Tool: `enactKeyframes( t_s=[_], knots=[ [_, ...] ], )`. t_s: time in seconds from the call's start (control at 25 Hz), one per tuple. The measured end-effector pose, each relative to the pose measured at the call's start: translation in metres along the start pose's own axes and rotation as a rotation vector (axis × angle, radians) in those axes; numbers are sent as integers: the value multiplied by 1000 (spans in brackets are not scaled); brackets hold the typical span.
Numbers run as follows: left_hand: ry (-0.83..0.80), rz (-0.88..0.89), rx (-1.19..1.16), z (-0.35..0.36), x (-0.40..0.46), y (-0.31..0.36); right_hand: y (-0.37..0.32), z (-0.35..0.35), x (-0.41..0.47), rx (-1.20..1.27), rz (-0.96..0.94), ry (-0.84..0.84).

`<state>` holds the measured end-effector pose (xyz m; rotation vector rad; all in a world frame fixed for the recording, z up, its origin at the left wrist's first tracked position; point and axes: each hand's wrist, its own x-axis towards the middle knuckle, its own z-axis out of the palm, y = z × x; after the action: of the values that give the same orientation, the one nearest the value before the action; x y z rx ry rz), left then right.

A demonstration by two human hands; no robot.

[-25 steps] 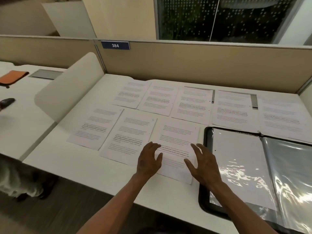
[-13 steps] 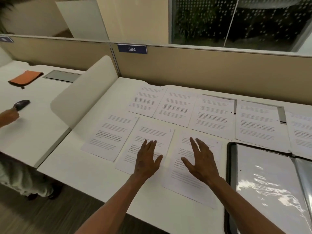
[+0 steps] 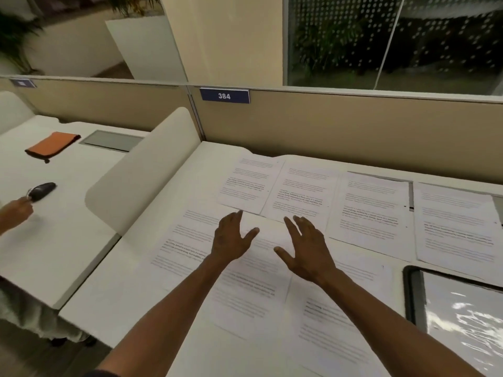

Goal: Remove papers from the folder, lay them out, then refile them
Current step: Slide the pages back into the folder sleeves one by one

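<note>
Both bare forearms reach forward from the bottom edge, side by side and angled slightly toward each other. The left hand (image 3: 231, 238) is palm down, its fingers straight and held together, the thumb spread out to the right. The right hand (image 3: 306, 247) is also palm down, fingers straight and slightly fanned, thumb stretched toward the left hand. Neither hand holds anything.

Folder (image 3: 460, 317) cut off at right
</note>
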<state>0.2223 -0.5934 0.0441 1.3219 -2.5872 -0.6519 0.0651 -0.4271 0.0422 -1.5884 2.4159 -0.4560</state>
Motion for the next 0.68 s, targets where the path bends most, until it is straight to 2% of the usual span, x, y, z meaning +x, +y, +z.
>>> enactKeyframes(
  t_s=[0.32,0.56,0.68],
  knots=[
    [-67,-44,131,-17,158,-58,-53,46,129,-108,54,-115],
    [-73,-172,168,-4,206,-83,-63,76,160,-163,106,-265],
    [-53,-303,45,-2,220,-76,-62,81,161,-152,119,-241]
  ],
)
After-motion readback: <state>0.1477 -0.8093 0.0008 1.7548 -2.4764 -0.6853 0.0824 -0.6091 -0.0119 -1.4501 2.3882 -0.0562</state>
